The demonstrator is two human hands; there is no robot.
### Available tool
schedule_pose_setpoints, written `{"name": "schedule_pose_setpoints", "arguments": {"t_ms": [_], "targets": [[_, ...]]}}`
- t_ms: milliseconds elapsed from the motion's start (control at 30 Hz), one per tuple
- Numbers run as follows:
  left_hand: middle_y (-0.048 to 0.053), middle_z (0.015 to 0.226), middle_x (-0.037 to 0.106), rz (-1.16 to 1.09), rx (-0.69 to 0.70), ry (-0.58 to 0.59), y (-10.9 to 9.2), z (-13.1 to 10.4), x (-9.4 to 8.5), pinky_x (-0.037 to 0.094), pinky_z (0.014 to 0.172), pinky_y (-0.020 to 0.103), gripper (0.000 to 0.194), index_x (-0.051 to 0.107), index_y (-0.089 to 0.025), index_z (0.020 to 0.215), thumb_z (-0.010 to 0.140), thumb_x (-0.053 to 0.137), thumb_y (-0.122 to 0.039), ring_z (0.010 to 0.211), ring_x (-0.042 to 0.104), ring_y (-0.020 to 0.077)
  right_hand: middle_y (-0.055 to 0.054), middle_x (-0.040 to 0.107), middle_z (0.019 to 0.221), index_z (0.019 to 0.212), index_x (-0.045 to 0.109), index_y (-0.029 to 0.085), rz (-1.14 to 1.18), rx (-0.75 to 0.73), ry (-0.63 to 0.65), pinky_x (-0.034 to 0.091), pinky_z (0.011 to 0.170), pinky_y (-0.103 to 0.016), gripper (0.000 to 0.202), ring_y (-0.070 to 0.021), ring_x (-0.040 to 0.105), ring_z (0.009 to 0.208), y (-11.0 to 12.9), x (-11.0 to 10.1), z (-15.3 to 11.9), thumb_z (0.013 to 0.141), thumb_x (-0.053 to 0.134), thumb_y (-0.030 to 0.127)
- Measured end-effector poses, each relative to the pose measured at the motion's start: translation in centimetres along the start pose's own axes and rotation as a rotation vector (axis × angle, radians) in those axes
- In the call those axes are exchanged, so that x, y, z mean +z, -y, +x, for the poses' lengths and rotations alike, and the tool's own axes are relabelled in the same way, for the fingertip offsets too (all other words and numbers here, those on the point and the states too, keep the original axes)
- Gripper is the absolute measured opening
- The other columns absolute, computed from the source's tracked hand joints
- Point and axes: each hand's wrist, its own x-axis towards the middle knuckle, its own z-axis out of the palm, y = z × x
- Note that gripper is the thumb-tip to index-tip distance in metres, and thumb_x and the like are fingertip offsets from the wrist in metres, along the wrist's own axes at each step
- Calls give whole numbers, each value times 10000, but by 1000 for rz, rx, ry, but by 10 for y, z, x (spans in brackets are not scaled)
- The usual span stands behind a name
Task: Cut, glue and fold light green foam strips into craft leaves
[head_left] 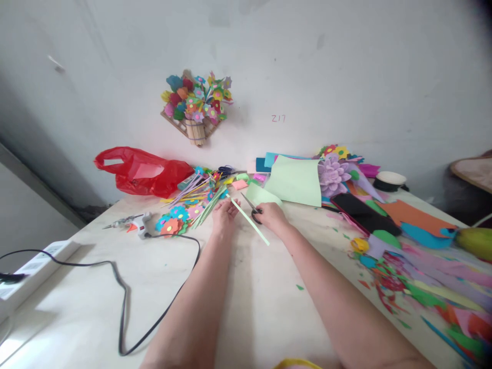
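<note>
Near the middle of the table, my left hand (225, 215) has its fingers curled at the upper end of a narrow pale green strip (251, 222). The strip slants down to the right, its lower end free. My right hand (272, 217) grips black-handled scissors (255, 211), their blades pointing up and left past the strip. Just behind the scissors lies a small pale green sheet (263, 195), and a larger pale green sheet (295, 180) leans behind that. Beside my left hand rests a bundle of thin green stems (209, 207).
At left are a glue gun (142, 225), its black cord (123, 292) and a white power strip (42, 266). Foam flowers (171, 225) and a red plastic bag (144, 174) stand behind. A phone (365, 214) and coloured scraps (400, 277) cover the right. A flower basket (196, 130) hangs on the wall.
</note>
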Motion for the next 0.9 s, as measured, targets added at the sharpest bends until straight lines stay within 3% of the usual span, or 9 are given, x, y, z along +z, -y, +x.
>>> {"name": "schedule_pose_setpoints", "arguments": {"t_ms": [267,400,467,600,700,900], "targets": [[3,562,595,31,-72,61,1,-1,1,463,563,224,126,505,-146,622,592,626,-163,511,575,95,-104,621,945,890,658,207,-317,60,65,362,606,-258,220,-203,565,829,11,-7,-4,734,516,271],[-5,549,576,40,-120,136,1,-6,5,454,542,208,156,536,-139,647,568,667,-169,505,554,82,-144,623,922,891,662,160,-393,66,100,366,642,-284,233,-239,550,882,15,-14,-6,731,510,233],[-3,544,573,50,-128,180,0,-10,9,448,533,205,163,538,-133,623,557,681,-176,504,546,80,-151,629,900,868,664,148,-359,88,42,361,659,-287,245,-239,544,894,16,-16,-5,761,479,267],[6,526,575,102,-168,245,1,-19,18,427,493,202,164,543,-130,589,559,690,-195,480,534,83,-122,636,777,747,656,160,2,189,-54,360,613,-277,449,-198,565,746,10,-17,1,829,326,454],[18,535,591,155,-235,341,5,-25,24,427,486,214,163,554,-126,607,584,688,-216,462,536,91,-56,583,591,631,613,161,396,206,-46,344,523,-246,466,-145,522,566,3,-14,5,749,403,559],[48,550,613,230,-370,416,10,-31,29,454,512,231,131,576,-102,660,597,678,-156,471,565,111,60,366,384,557,527,156,803,370,-122,244,379,-197,320,-59,335,371,1,-15,4,619,586,464]]}}
